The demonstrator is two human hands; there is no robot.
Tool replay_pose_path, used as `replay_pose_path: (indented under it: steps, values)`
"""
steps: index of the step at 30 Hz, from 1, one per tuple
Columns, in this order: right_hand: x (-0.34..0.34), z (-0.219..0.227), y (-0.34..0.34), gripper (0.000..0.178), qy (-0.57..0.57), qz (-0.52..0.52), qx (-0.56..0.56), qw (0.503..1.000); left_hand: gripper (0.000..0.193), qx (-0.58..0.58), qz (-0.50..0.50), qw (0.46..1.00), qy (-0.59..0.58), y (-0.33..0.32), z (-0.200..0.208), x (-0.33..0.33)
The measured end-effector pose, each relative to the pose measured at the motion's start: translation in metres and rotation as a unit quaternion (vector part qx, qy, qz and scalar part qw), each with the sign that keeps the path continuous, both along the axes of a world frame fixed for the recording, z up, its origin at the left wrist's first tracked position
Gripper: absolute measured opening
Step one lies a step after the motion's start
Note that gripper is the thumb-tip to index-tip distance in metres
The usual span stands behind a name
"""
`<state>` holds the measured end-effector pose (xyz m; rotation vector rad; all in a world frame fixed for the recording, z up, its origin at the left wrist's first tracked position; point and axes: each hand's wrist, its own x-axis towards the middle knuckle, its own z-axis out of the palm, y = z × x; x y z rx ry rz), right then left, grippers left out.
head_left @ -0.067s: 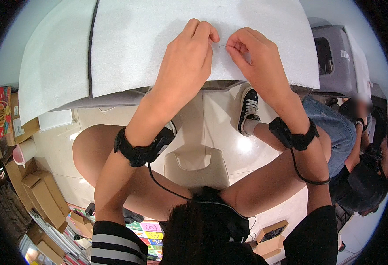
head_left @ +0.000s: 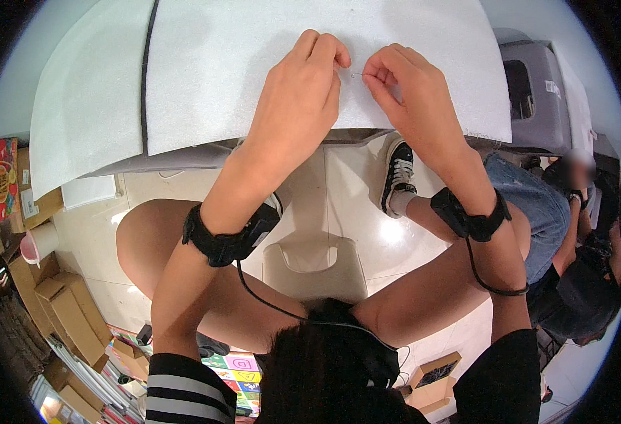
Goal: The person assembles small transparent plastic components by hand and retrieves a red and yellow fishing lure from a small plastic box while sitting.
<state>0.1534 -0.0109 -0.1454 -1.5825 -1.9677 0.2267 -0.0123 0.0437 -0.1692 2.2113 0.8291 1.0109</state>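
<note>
Table [head_left: 183, 160]: covered by a white sheet [head_left: 211, 71], which is crossed on the left by a black strip [head_left: 145, 85].
Floor [head_left: 102, 261]: paved with pale, shiny tiles, in which light is reflected.
Stool [head_left: 315, 280]: coloured cream, marked by a curved gap, partly hidden.
Left side: a red box [head_left: 1, 180] is placed among brown cardboard boxes [head_left: 73, 311]; below it a pink-and-white cup [head_left: 36, 244] is seen.
Lower edge: a box patterned with coloured squares [head_left: 243, 374] is partly hidden; farther right, an open carton [head_left: 434, 397] is seen.
Right side: a grey panel [head_left: 547, 71] is pierced by a dark opening; below, another person [head_left: 582, 300], dressed in black, is partly shown.
</note>
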Motion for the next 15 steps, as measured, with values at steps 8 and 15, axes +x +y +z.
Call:
replay_pose_path:
  steps: [8,15]
  values:
    - [-0.0025,0.0063,-0.0036,0.008,-0.124,0.025,0.040,0.991,0.014,0.015,0.006,1.000,0.025,0.0000,-0.0020,0.0005]
    - [0.0003,0.0048,-0.0031,0.012,-0.171,0.044,0.076,0.981,0.014,0.018,0.010,0.999,0.037,-0.0002,-0.0023,0.0019]
